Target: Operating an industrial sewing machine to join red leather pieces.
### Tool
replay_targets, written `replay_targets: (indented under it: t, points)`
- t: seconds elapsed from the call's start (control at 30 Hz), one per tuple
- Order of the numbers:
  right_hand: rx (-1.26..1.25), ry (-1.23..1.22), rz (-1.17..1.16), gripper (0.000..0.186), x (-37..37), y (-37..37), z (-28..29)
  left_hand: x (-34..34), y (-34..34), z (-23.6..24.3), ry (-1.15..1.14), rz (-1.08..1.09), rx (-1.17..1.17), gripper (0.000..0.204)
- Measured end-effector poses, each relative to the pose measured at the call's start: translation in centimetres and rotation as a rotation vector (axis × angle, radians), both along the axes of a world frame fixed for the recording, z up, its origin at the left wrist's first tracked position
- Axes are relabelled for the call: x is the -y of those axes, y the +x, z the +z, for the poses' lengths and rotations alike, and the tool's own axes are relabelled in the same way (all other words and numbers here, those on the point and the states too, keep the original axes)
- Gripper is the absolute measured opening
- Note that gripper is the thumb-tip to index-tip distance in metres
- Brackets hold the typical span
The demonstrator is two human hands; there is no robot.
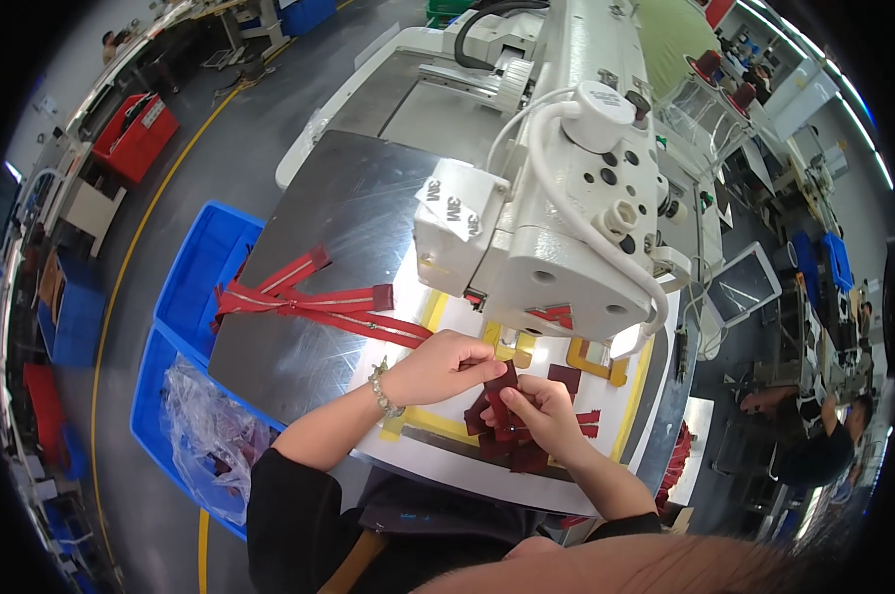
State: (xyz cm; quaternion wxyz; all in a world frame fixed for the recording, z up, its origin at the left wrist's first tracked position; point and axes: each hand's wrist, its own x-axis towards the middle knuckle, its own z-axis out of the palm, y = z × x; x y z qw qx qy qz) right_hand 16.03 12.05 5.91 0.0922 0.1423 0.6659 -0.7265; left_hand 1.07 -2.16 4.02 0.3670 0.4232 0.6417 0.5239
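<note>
My left hand (445, 366) pinches the upper end of a dark red fabric piece (503, 381) under the sewing machine's head (556, 252). My right hand (544, 416) grips the same piece lower down, thumb on its face. Around and beneath my hands, more dark red pieces (523, 456) with short zipper ends lie on a white board (427, 470) edged with yellow tape. Several red zipper strips (324, 302) lie crossed on the steel plate (299, 208) at the left, one reaching toward my left wrist.
Two blue bins (155, 396) stand left of the machine, one holding clear plastic bags (200, 436). A screen (739, 279) is at the right, above a seated person (813, 445). A red crate (131, 139) stands across the aisle. Red material (677, 460) is piled at the right edge.
</note>
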Motion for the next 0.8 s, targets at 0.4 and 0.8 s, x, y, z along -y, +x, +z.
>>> replay_targets:
  t: [0.4, 0.8]
  points:
    - [0.01, 0.068, 0.117, 0.023, -1.1, 0.5, -0.7, 0.0, -0.5, -0.3, -0.015, 0.058, -0.072, 0.037]
    - [0.095, 0.082, 0.189, 0.049, -6.6, 7.0, 8.6, -0.4, -0.5, -1.3, 0.02, 0.118, -0.097, 0.041]
